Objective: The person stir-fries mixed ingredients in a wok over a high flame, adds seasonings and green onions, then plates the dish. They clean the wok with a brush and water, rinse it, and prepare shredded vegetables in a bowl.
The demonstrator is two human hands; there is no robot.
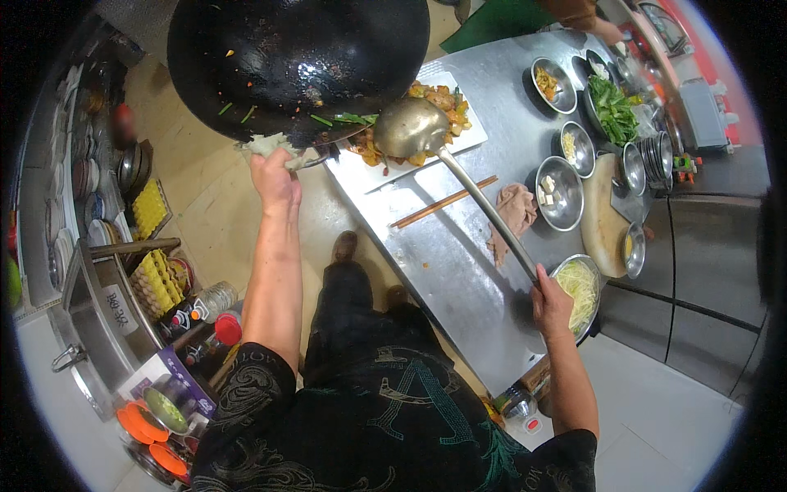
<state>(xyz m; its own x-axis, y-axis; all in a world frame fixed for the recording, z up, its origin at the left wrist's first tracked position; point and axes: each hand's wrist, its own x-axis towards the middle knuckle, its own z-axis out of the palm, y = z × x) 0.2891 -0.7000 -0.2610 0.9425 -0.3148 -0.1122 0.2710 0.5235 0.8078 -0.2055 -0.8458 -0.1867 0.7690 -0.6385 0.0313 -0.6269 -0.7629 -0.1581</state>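
My left hand grips the rim handle of a large black wok through a pale cloth. The wok is tilted, its lower edge over a white rectangular plate; bits of green and sauce cling inside it. Cooked chunks of food lie on the plate. My right hand is closed around the long handle of a metal ladle, whose bowl is upside down above the food, against or very near the wok's edge. Wooden chopsticks and a crumpled pinkish cloth lie beneath the ladle handle's line.
Along the steel table's right side stand metal bowls of ingredients, shredded vegetable, leafy greens and a cutting board with a cleaver. Another person's hand is at the top right. Egg trays and bottles stand left.
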